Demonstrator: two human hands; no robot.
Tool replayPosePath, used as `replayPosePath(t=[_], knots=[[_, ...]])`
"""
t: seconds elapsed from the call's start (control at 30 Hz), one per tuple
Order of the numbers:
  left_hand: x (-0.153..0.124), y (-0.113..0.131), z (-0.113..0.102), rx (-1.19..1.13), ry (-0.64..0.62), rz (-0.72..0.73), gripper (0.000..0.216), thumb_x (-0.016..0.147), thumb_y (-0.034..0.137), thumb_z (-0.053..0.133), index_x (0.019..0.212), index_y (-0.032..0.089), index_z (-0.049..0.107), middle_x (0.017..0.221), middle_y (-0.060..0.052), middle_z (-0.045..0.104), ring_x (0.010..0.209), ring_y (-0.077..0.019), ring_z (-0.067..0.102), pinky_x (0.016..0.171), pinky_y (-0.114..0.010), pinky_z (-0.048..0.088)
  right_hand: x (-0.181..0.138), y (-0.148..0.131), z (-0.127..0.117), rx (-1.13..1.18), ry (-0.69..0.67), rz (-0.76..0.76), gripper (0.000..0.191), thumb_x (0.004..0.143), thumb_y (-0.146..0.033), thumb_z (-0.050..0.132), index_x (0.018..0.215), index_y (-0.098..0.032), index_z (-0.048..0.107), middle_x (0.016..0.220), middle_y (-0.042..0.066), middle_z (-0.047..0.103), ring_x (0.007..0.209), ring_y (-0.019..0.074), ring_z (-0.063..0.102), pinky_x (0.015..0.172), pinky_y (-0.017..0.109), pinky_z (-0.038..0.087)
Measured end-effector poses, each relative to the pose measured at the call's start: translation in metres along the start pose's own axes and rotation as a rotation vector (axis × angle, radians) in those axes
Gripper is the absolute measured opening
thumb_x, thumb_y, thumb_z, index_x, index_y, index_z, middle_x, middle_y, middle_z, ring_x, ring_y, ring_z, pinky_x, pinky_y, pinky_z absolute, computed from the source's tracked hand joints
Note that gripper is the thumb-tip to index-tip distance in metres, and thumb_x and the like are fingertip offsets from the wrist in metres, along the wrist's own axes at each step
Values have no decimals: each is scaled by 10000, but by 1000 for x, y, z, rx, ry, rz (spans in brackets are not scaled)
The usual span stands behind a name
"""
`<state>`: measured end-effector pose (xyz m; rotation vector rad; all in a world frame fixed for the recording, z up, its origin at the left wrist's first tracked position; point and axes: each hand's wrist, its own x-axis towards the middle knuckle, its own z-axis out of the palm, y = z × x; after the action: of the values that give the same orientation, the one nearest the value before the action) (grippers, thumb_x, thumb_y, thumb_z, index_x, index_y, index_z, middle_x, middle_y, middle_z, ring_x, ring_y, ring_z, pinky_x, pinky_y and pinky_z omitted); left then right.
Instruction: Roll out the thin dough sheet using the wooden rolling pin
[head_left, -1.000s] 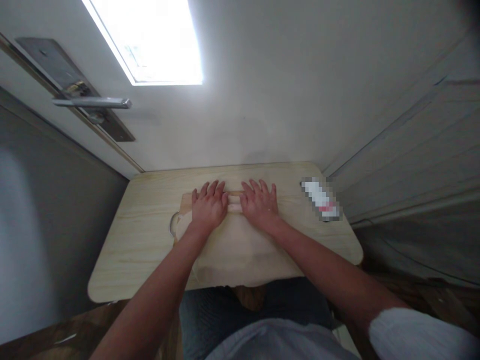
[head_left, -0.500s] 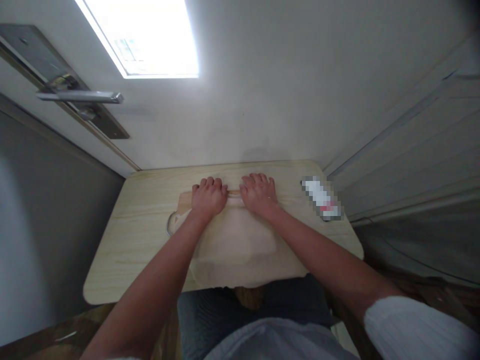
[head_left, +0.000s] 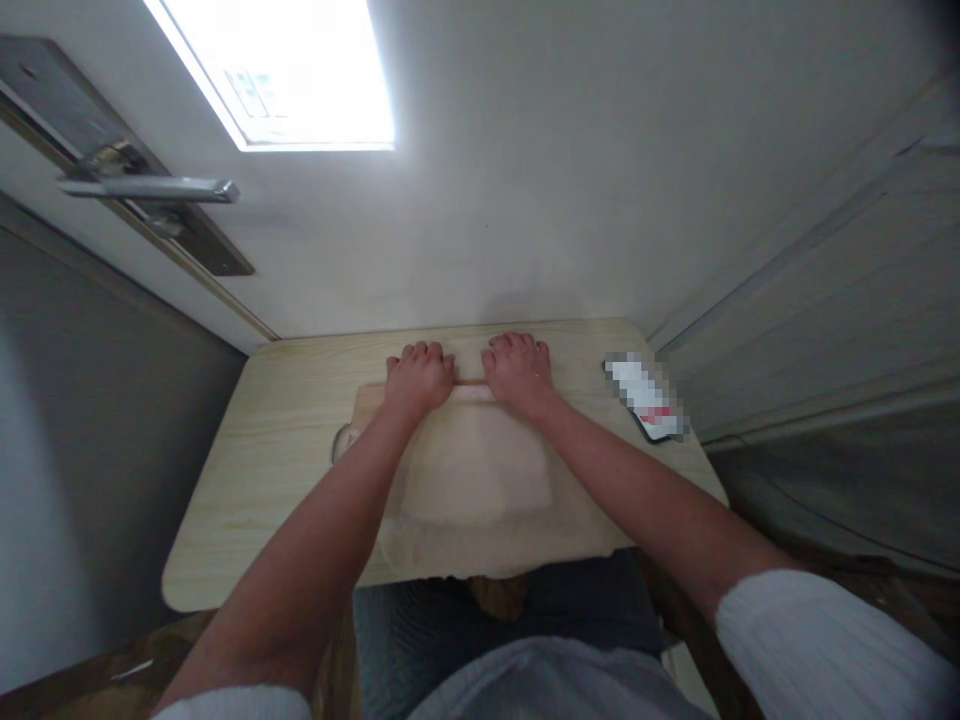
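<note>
My left hand (head_left: pixel 420 376) and my right hand (head_left: pixel 517 372) are curled, knuckles up, over a pale rolling pin (head_left: pixel 472 393). Only a short length of the pin shows between them; its ends are hidden by the hands. Toward me spreads a wide, thin beige sheet (head_left: pixel 476 470), like rolled dough or cloth; I cannot tell which. It covers most of a wooden cutting board (head_left: pixel 367 402), and its near edge reaches the table's front edge. The board's metal ring handle (head_left: pixel 337 446) sticks out at the left.
Under the board is a light wood-grain table (head_left: pixel 247 470) with rounded corners, pushed against a pale door. A phone-like object (head_left: pixel 646 400), partly blurred out, lies at the right. The door's metal handle (head_left: pixel 150 188) juts out at upper left.
Both hands have shifted slightly away from me, toward the far edge of the board. More of the pale pin shows between them. The sheet and board stay about in place.
</note>
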<state>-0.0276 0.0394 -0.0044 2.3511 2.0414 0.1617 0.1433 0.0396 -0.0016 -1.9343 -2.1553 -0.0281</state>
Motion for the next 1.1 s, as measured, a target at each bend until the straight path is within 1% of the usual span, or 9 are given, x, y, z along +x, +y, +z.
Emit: replayPosePath(t=[0.23, 0.4, 0.53, 0.67, 0.77, 0.83, 0.9, 0.97, 1.1], knots=[[13, 0, -1, -17, -26, -16, 505, 984, 422, 211, 1172, 153, 595, 1196, -190, 632, 1158, -349, 533, 918, -535, 422, 16, 2, 2, -9, -12, 46, 415, 998, -365, 341, 1101, -148, 680, 1149, 157, 668, 1077, 287, 548, 912, 423, 374], [0, 4, -6, -13, 38, -21, 497, 994, 417, 208, 1177, 165, 594, 1191, -180, 629, 1152, -340, 540, 913, -508, 429, 6, 1, 1, 6, 8, 38, 396, 993, -356, 353, 1115, -147, 666, 1141, 148, 669, 1078, 291, 550, 906, 423, 382], [-29, 11, -11, -34, 124, -14, 479, 1003, 423, 239, 1310, 218, 544, 1342, -145, 580, 1219, -305, 516, 1023, -511, 364, -21, -4, -2, 27, 14, 35, 404, 1000, -375, 357, 1251, -182, 608, 1253, 145, 633, 1147, 291, 515, 971, 459, 344], [-73, 14, -12, -42, 159, -6, 508, 1008, 463, 256, 1412, 244, 472, 1490, -112, 487, 1350, -294, 418, 1134, -538, 240, -66, -12, -7, 36, 39, 15, 464, 1019, -435, 333, 1376, -210, 524, 1418, 122, 543, 1295, 302, 422, 1102, 533, 203], [-109, 11, -10, -74, 146, 55, 511, 999, 494, 304, 1406, 240, 477, 1493, -105, 487, 1381, -288, 387, 1149, -523, 233, -102, -13, -11, 63, 31, -42, 478, 1029, -452, 303, 1405, -233, 501, 1458, 109, 514, 1341, 305, 385, 1135, 556, 132], [-129, 10, -9, -85, 152, 75, 482, 977, 517, 376, 1319, 225, 549, 1411, -114, 558, 1323, -288, 444, 1160, -522, 215, -118, -12, -12, 87, 32, -67, 491, 1026, -467, 317, 1419, -229, 488, 1470, 104, 504, 1372, 314, 351, 1141, 560, 120], [-147, 11, -11, -75, 159, 67, 424, 965, 509, 417, 1208, 221, 611, 1287, -112, 628, 1232, -286, 508, 1162, -517, 211, -123, -10, -14, 118, 33, -85, 489, 1019, -483, 344, 1395, -220, 511, 1460, 103, 514, 1371, 312, 355, 1141, 550, 138], [-161, 12, -15, -55, 174, 29, 388, 967, 492, 423, 1149, 221, 633, 1195, -108, 656, 1167, -284, 537, 1145, -505, 236, -118, -12, -16, 148, 35, -109, 474, 1014, -493, 362, 1343, -211, 554, 1434, 107, 537, 1342, 300, 392, 1135, 528, 175], [-182, 12, -22, -8, 218, -175, 393, 970, 480, 406, 1152, 211, 626, 1143, -128, 654, 1103, -312, 556, 1030, -493, 352, -91, -31, -18, 172, 22, -228, 459, 1015, -485, 358, 1313, -215, 579, 1421, 110, 550, 1345, 287, 400, 1138, 520, 189]])
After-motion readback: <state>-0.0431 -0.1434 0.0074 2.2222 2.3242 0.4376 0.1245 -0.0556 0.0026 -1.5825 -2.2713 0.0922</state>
